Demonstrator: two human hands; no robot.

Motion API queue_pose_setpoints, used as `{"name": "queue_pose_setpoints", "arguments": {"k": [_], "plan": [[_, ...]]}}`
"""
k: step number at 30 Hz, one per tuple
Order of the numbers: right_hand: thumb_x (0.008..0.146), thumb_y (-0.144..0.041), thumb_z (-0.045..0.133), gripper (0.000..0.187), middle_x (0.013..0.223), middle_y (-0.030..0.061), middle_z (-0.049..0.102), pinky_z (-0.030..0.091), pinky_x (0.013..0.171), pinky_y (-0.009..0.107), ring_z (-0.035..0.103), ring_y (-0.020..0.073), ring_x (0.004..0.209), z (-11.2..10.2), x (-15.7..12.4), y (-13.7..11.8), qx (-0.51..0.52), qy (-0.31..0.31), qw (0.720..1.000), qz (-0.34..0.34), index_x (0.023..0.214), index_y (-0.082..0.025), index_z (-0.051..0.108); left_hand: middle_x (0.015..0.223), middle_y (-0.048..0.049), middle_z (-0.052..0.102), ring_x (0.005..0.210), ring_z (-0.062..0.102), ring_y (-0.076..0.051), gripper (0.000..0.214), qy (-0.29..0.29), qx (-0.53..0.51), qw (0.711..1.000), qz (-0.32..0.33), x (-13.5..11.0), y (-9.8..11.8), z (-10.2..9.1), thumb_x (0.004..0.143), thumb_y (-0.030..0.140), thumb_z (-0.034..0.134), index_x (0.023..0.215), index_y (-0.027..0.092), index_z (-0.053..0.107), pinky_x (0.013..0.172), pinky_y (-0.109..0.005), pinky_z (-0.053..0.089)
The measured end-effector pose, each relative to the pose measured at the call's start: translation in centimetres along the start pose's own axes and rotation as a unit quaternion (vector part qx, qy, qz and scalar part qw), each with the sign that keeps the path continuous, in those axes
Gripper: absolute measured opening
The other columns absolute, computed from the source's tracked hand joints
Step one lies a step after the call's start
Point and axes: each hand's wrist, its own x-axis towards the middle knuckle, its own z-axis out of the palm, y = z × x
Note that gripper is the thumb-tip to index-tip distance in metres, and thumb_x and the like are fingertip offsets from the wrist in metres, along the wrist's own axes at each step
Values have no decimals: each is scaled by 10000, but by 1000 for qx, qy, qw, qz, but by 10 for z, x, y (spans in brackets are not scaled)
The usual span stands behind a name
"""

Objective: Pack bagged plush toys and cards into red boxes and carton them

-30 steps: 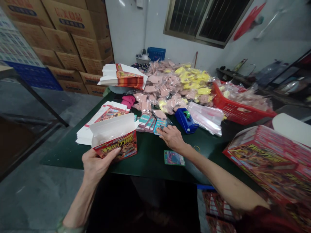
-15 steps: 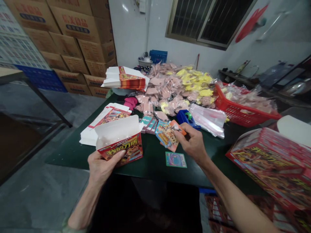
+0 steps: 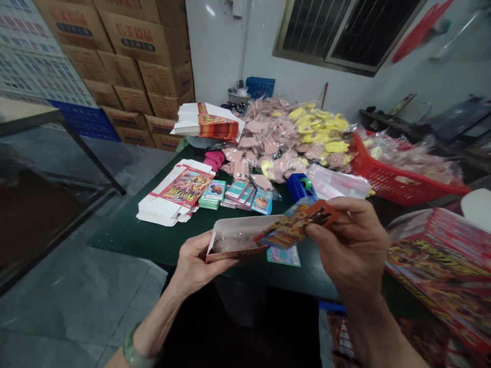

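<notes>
Green table [image 3: 123, 236], pretty crowded. Closest in, the left hand [image 3: 201, 260] grips an open box [image 3: 241, 225] and the right hand [image 3: 351, 243] pinches a few cards [image 3: 297, 225] between thumb and fingers — far ends right at the box's mouth. Looks like the cards-meet-box step; next move calls for a steady box and a good angle. Farther back — card stacks [image 3: 213, 193], tape dispenser [image 3: 301, 188], bagged pile [image 3: 268, 138], pale wall [image 3: 215, 56].
</notes>
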Motion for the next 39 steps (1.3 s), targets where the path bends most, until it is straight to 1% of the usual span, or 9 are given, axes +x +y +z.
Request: {"name": "queue_pose_setpoints", "arguments": {"k": [3, 5, 10, 16, 21, 26, 30, 34, 39], "plan": [[720, -39, 669, 328, 823, -18, 669, 544, 645, 246, 653, 124, 724, 10, -3, -6, -126, 46, 984, -119, 976, -232, 604, 662, -38, 676, 559, 593, -136, 179, -26, -27, 999, -2, -1, 6, 1, 634, 296, 758, 688, 138, 692, 497, -203, 479], [725, -35, 662, 323, 817, -16, 668, 538, 651, 269, 644, 132, 730, 12, -6, -9, -182, 26, 969, -167, 973, -236, 614, 658, -39, 674, 561, 592, -136, 168, -29, -39, 999, -8, -2, 7, 2, 634, 284, 759, 670, 138, 684, 497, -205, 478], [775, -57, 623, 250, 797, -13, 674, 517, 581, 259, 630, 120, 686, 8, -6, -20, -225, -87, 960, -143, 944, -241, 627, 686, -22, 683, 569, 599, -133, 211, -25, -72, 997, -34, -7, 9, 3, 640, 254, 753, 829, 167, 715, 502, -206, 487], [747, -99, 686, 253, 798, -32, 690, 521, 634, 271, 647, 129, 715, 11, -6, -11, -211, 36, 965, -154, 940, -259, 649, 669, -26, 683, 571, 608, -143, 157, -31, -77, 996, -44, -8, 10, 2, 621, 249, 758, 746, 164, 716, 464, -205, 479], [734, -95, 698, 269, 791, -44, 688, 509, 587, 244, 640, 111, 667, 11, -4, -14, -223, 42, 963, -148, 940, -263, 654, 754, -44, 710, 608, 632, -159, 233, -56, -128, 988, -72, -9, 9, 4, 638, 249, 745, 854, 165, 726, 486, -219, 504], [760, -90, 664, 214, 750, -39, 671, 517, 589, 243, 632, 115, 663, 16, 2, -14, -206, -17, 964, -168, 903, -247, 639, 734, -24, 715, 597, 633, -150, 226, -94, -171, 978, -80, -10, 10, 6, 636, 233, 749, 854, 178, 729, 529, -218, 518], [756, -64, 640, 255, 732, -34, 670, 525, 585, 262, 624, 123, 624, 11, -2, -6, -255, -24, 940, -225, 922, -258, 636, 743, -38, 721, 626, 651, -174, 228, -87, -178, 976, -94, -11, 10, 6, 636, 241, 749, 851, 166, 728, 559, -242, 537], [747, -16, 595, 361, 832, -6, 686, 527, 606, 281, 644, 145, 737, 6, -11, -5, -273, -61, 921, -272, 1009, -264, 609, 705, -49, 713, 597, 644, -178, 214, -77, -165, 978, -99, -11, 11, 8, 632, 268, 751, 808, 150, 730, 535, -252, 536], [835, -115, 571, 130, 767, 3, 665, 471, 641, 291, 607, 139, 732, 14, -17, -16, -262, -152, 928, -217, 925, -204, 603, 703, -33, 708, 573, 629, -156, 225, -78, -160, 981, -78, -10, 14, 10, 631, 266, 760, 829, 167, 724, 512, -231, 522]]}}
